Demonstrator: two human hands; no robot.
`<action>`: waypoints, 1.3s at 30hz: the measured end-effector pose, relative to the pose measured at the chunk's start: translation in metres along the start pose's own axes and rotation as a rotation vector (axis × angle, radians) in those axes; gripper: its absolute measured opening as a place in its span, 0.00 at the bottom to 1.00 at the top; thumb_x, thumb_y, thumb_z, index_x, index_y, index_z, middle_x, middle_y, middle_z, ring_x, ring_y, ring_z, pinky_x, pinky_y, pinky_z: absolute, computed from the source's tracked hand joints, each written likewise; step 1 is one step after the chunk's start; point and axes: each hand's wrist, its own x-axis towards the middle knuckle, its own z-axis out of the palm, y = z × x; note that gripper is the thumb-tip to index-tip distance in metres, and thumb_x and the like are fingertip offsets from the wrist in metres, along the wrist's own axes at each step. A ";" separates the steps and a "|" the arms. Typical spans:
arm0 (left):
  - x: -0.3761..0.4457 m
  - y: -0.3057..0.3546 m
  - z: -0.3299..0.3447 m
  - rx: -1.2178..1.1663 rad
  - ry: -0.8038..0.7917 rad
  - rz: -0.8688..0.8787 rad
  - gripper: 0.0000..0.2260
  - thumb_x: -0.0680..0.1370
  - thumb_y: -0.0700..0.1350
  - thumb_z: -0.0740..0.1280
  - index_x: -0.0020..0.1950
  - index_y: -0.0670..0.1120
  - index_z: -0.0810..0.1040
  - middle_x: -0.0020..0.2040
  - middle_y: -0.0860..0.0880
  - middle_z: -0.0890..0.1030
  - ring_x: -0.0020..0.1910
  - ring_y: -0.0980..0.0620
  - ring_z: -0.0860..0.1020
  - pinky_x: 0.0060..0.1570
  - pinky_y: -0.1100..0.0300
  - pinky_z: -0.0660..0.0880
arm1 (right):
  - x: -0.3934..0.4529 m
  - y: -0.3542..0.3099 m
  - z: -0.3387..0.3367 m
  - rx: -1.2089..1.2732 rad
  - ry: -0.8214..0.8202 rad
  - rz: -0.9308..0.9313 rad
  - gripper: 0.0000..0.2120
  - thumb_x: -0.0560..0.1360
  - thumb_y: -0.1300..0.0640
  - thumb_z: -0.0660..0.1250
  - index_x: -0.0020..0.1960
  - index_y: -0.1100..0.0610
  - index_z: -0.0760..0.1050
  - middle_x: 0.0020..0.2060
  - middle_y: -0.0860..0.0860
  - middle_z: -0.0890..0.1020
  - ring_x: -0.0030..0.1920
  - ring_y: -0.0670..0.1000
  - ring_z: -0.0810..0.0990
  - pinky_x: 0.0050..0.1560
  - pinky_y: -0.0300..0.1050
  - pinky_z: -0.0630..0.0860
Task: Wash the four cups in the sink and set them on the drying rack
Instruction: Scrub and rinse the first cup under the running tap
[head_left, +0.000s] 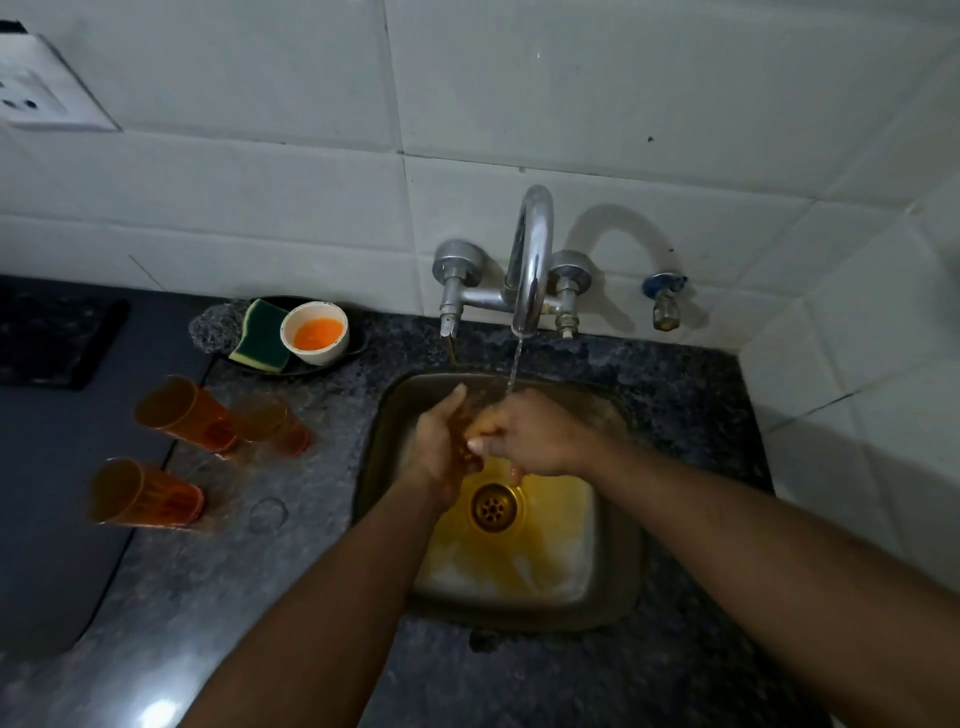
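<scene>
Head view. A white-tiled wall backs a dark speckled stone worktop (545, 675) with a small steel sink (613, 519) at centre frame; a thin stream falls from the chrome tap (530, 260) above it. Both hands meet under the stream at the upper middle of the basin. The left hand (441, 447) wraps its fingers round a translucent orange cup (470, 423), which shows only as an amber tint between the palms; the right hand (524, 436) closes on it from the other side, thumb on top. Three more orange cups stand on the worktop at left of frame: a far cup (182, 413), a middle cup (275, 423) just beside it, and a near cup (140, 493) below them. At upper left of the sink lie a green-and-yellow sponge (262, 338) and a white bowl (314, 332) of orange liquid on a dark dish.

Step in hand, as judged: rinsing or rubbing the first cup, with three apparently unwashed. The next move calls for turning the cup so water reaches inside, then carrying it clear.

Hidden: no drying rack appears in frame; the held cup's mouth and orientation cannot be made out; the lighting is dim.
</scene>
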 end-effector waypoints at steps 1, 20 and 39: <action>-0.004 0.000 0.006 -0.068 0.011 0.105 0.19 0.84 0.57 0.62 0.42 0.47 0.82 0.35 0.48 0.79 0.29 0.52 0.74 0.28 0.60 0.65 | 0.000 -0.002 0.003 0.177 0.024 0.038 0.07 0.83 0.53 0.69 0.57 0.52 0.84 0.47 0.51 0.88 0.33 0.50 0.87 0.39 0.51 0.85; 0.007 0.000 -0.008 0.151 -0.243 -0.356 0.24 0.84 0.58 0.57 0.43 0.41 0.79 0.36 0.41 0.77 0.19 0.54 0.67 0.15 0.68 0.56 | -0.017 -0.009 -0.019 -0.939 -0.156 -0.205 0.13 0.84 0.44 0.62 0.47 0.49 0.77 0.31 0.45 0.67 0.35 0.49 0.71 0.39 0.44 0.65; 0.012 0.002 0.004 -0.150 -0.029 0.142 0.17 0.82 0.59 0.67 0.47 0.45 0.84 0.38 0.44 0.81 0.30 0.49 0.76 0.31 0.58 0.71 | -0.008 -0.019 -0.012 -0.288 0.045 -0.056 0.04 0.80 0.51 0.72 0.53 0.50 0.84 0.44 0.45 0.84 0.39 0.47 0.85 0.43 0.48 0.83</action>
